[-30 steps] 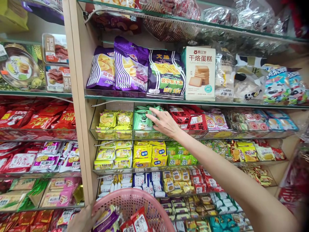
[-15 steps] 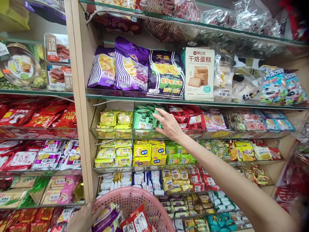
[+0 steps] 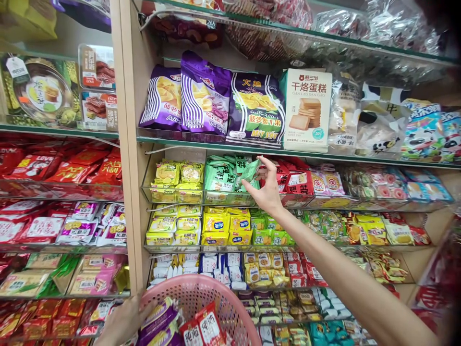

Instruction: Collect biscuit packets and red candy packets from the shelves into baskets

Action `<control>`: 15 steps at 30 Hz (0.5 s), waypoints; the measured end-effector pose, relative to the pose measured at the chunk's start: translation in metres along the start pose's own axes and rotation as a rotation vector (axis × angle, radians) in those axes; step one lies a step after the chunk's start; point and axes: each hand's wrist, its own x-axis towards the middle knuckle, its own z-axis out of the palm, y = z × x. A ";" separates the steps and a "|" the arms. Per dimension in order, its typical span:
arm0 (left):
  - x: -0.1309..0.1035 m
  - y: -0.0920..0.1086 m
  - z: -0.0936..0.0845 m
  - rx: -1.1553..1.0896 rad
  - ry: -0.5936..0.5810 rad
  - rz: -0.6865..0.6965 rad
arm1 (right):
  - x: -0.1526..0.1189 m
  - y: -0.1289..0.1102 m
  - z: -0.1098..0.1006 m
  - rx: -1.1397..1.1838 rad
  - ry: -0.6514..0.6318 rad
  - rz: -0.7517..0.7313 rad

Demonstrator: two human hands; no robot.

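Observation:
My right hand [image 3: 268, 187] reaches into a shelf compartment and pinches a green snack packet [image 3: 249, 170] between thumb and fingers, tilted up above more green packets [image 3: 218, 177]. At the lower left, my left hand [image 3: 126, 315] grips the rim of a pink plastic basket [image 3: 237, 307], its fingers over the edge. Inside the basket lie purple packets [image 3: 160, 322] and red-and-white packets [image 3: 209, 327]. Red packets [image 3: 298, 180] sit just right of my right hand, and yellow packets [image 3: 167, 173] fill the compartment to the left.
A glass shelf [image 3: 266, 150] runs just above my right hand, carrying purple chip bags [image 3: 205, 96] and a cake box [image 3: 308, 110]. Clear front lips edge the compartments. A wooden upright [image 3: 131, 192] divides the shelving; red packets [image 3: 86, 166] fill the left bay.
My right hand has closed on a green packet and lifted it slightly from the others. The view has shifted a little to the left; my left hand still holds the basket.

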 end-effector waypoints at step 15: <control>-0.006 0.001 -0.002 0.020 -0.047 -0.020 | -0.001 0.008 0.009 0.361 0.138 0.321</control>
